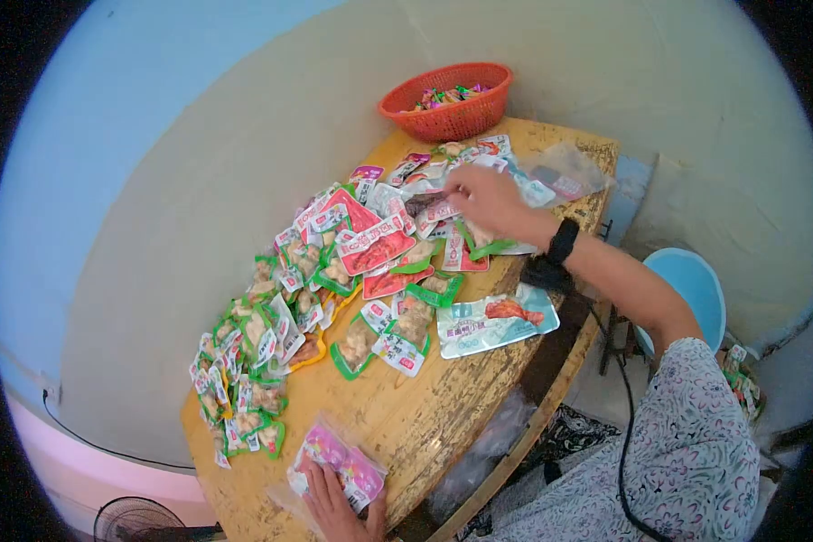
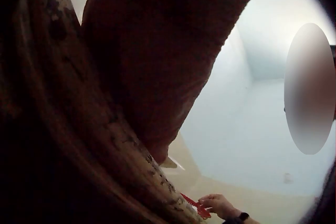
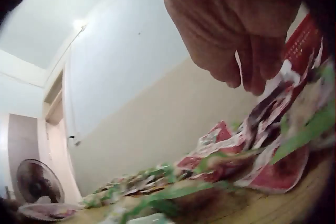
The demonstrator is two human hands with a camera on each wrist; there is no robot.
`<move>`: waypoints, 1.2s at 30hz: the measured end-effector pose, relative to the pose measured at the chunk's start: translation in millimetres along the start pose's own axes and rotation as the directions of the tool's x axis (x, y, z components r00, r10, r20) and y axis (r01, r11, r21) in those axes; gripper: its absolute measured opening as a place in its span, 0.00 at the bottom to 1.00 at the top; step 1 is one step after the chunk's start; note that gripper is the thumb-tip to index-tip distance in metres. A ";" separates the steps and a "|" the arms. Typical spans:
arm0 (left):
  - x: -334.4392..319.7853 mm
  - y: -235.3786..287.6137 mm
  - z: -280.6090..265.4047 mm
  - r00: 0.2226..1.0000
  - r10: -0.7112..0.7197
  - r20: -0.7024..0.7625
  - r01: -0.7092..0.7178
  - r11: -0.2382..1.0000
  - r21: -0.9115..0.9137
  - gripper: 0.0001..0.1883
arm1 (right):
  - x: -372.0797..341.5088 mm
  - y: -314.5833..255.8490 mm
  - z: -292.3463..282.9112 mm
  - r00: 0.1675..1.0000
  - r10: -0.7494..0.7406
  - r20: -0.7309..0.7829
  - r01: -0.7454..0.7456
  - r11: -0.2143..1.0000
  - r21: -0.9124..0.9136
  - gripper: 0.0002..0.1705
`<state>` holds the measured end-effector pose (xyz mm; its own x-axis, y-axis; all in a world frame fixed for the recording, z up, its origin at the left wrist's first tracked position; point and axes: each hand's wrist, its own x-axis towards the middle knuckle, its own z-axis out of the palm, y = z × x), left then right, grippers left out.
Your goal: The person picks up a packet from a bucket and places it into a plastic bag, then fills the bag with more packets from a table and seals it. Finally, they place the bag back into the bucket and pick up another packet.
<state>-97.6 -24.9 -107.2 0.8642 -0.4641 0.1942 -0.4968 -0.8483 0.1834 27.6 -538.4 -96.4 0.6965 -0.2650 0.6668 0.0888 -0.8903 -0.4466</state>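
Observation:
In the head view my left hand point(image 1: 339, 508) rests on a pink and purple packet point(image 1: 339, 456) in clear plastic at the table's near end, its fingers spread over it. My right hand point(image 1: 492, 200) reaches over the heap at the far end, fingers bent down, pinching the edge of a clear packet with dark contents point(image 1: 423, 204). From the right wrist view, the fingertips of the right hand point(image 3: 236, 35) meet that dark packet point(image 3: 268, 106); the thumb is hidden. Red-and-white packets point(image 1: 377, 247) lie beside it. The left wrist view shows the left hand point(image 2: 152, 50) dark and close.
Green-edged packets point(image 1: 266, 395) are heaped along the left side of the wooden table point(image 1: 406, 420). A light blue pouch point(image 1: 497, 323) lies near the right edge. Behind stands a red basket point(image 1: 452, 117) holding small packets. A blue basin point(image 1: 686, 280) and fan point(image 1: 135, 522) flank the table.

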 end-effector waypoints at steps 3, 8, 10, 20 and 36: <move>0.6 3.0 -2.5 1.000 -0.011 0.013 0.011 1.000 -0.012 0.40 | -1.0 29.7 -22.8 0.991 -0.005 -0.132 -0.027 0.970 -0.241 0.11; 1.8 5.7 -3.9 1.000 -0.017 0.016 0.018 1.000 -0.016 0.40 | -7.1 51.6 -29.7 0.969 0.232 0.085 -0.194 0.929 -0.316 0.15; 1.4 5.8 -4.5 1.000 -0.016 0.009 0.016 1.000 -0.014 0.40 | -12.6 51.4 -22.7 0.979 0.198 0.041 -0.180 0.948 -0.263 0.16; -0.3 3.3 -1.3 1.000 0.019 -0.020 -0.020 0.999 -0.050 0.38 | 10.7 28.9 -30.4 0.944 0.149 -0.294 0.011 0.877 0.480 0.14; -4.4 -8.6 4.5 0.998 0.035 -0.051 -0.039 0.997 -0.070 0.37 | 40.2 31.8 -9.1 0.970 -0.092 -0.224 0.049 0.981 -0.190 0.13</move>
<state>-96.8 -16.7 -114.0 0.8410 -0.4801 0.2492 -0.5342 -0.8098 0.2426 52.0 -580.8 -78.3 0.5085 -0.2580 0.8215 -0.0142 -0.9564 -0.2916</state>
